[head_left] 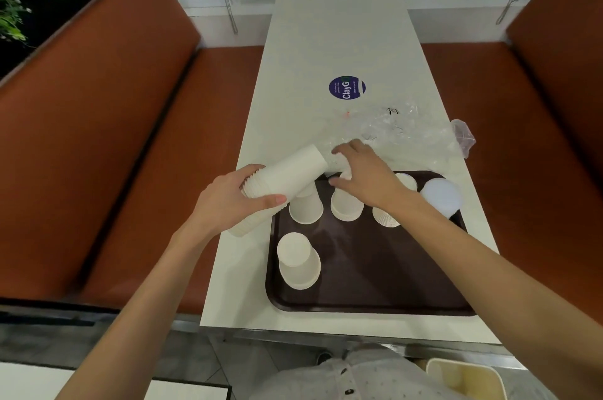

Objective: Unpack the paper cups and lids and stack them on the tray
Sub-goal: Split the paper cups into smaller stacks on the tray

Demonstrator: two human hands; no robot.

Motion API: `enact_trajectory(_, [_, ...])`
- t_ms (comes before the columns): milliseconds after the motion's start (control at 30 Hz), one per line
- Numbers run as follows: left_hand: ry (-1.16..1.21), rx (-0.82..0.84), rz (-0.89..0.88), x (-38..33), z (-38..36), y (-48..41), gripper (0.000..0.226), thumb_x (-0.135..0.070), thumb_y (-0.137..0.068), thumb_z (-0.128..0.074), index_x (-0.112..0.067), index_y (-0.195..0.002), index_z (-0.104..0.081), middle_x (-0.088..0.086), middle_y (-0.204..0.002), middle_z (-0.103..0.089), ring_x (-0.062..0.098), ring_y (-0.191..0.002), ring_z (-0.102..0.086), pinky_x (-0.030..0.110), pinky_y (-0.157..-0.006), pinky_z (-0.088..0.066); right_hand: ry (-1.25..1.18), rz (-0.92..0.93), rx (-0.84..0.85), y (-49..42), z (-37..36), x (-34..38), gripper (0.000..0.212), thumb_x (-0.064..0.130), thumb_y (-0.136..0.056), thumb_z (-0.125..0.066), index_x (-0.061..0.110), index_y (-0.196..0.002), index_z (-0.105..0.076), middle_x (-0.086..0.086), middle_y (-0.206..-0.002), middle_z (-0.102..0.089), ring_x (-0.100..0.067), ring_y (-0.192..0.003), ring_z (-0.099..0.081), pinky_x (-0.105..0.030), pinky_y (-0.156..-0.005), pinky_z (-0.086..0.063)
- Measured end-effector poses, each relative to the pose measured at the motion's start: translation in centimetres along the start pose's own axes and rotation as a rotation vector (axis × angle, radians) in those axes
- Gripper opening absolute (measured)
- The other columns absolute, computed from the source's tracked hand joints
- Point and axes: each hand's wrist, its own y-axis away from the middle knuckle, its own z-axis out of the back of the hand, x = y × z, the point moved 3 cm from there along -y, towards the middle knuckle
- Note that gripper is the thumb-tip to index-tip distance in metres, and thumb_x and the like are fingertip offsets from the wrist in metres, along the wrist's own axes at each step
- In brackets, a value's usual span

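My left hand (235,200) grips the rim end of a nested stack of white paper cups (287,172), held sideways above the table's left edge. My right hand (365,176) is closed on the stack's far end, where clear plastic wrap (404,133) trails off it. On the dark brown tray (368,269) stand upside-down white cups: one short stack at the near left (298,261), two at the back (306,207) (346,205), and a ribbed stack (385,216) partly hidden under my right wrist. A white lid (442,197) lies at the tray's far right corner.
The white table (332,50) carries a round blue sticker (347,87). Crumpled clear wrap spreads over the table's right side, with a pinkish piece (463,136) at the edge. Orange bench seats (130,138) flank the table. A beige container (463,378) sits at bottom right.
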Motion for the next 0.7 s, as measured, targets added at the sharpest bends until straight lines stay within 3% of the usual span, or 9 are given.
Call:
enact_trajectory(67, [0.15, -0.003, 0.003, -0.3, 0.0, 0.1, 0.073, -0.079, -0.057, -0.065, -0.043, -0.12, -0.055, -0.019, -0.108, -0.062, 0.009, -0.098, -0.06, 0.031, -0.078, -0.052, -0.258, 0.018, -0.135, 0.2, 1.9, 1.5, 0.042, 0.03, -0.091, -0.066, 0.018, -0.13, -0.054, -0.004, -0.123, -0.056, -0.019, -0.109, -0.057, -0.028, -0.089, -0.045])
enact_trajectory(167, [0.348, -0.017, 0.0, -1.3, 0.2, 0.1, 0.046, -0.063, -0.069, -0.076, -0.046, -0.107, -0.057, -0.022, -0.102, -0.064, 0.002, -0.094, -0.062, 0.021, -0.068, -0.048, -0.764, -0.138, -0.069, 0.9, 3.3, 3.2, 0.029, 0.026, -0.101, -0.049, 0.02, -0.128, -0.058, -0.005, -0.114, -0.064, -0.021, -0.093, -0.068, -0.026, -0.074, -0.052])
enact_trajectory(300, [0.327, 0.002, -0.043, -2.6, -0.1, 0.3, 0.068, -0.074, -0.056, -0.067, -0.042, -0.116, -0.056, -0.024, -0.105, -0.062, 0.001, -0.095, -0.06, 0.025, -0.074, -0.052, -1.187, -0.24, 0.027, 2.0, 3.9, 4.4, 0.028, 0.023, -0.103, -0.044, 0.017, -0.128, -0.056, -0.01, -0.107, -0.061, -0.027, -0.08, -0.07, -0.042, -0.067, -0.058])
enact_trajectory(467, [0.317, 0.065, -0.065, -3.7, -1.0, 0.7, 0.064, -0.064, -0.062, -0.069, -0.033, -0.117, -0.059, -0.019, -0.102, -0.065, 0.004, -0.092, -0.063, 0.019, -0.066, -0.046, -1.022, -0.155, 0.048, 2.8, 4.3, 4.5, 0.04, 0.016, -0.092, -0.068, 0.014, -0.13, -0.057, -0.006, -0.108, -0.066, -0.017, -0.088, -0.066, -0.05, -0.071, -0.061])
enact_trajectory(567, [0.314, 0.073, -0.074, -3.8, -0.9, 0.9, 0.064, -0.063, -0.061, -0.071, -0.032, -0.116, -0.06, -0.018, -0.101, -0.065, 0.003, -0.092, -0.062, 0.019, -0.067, -0.045, -1.06, -0.14, 0.016, 3.0, 5.1, 3.9, 0.038, 0.016, -0.091, -0.069, 0.011, -0.127, -0.059, -0.005, -0.104, -0.068, -0.019, -0.087, -0.066, -0.046, -0.07, -0.061])
enact_trajectory(700, [0.295, 0.052, -0.059, -2.9, -0.7, 1.1, 0.07, -0.075, -0.053, -0.069, -0.039, -0.112, -0.059, -0.021, -0.1, -0.065, 0.002, -0.093, -0.062, 0.026, -0.073, -0.052, -1.102, -0.179, -0.085, 2.7, 6.6, 2.3, 0.031, 0.019, -0.092, -0.067, 0.012, -0.122, -0.062, -0.005, -0.1, -0.067, -0.021, -0.082, -0.067, -0.04, -0.068, -0.059])
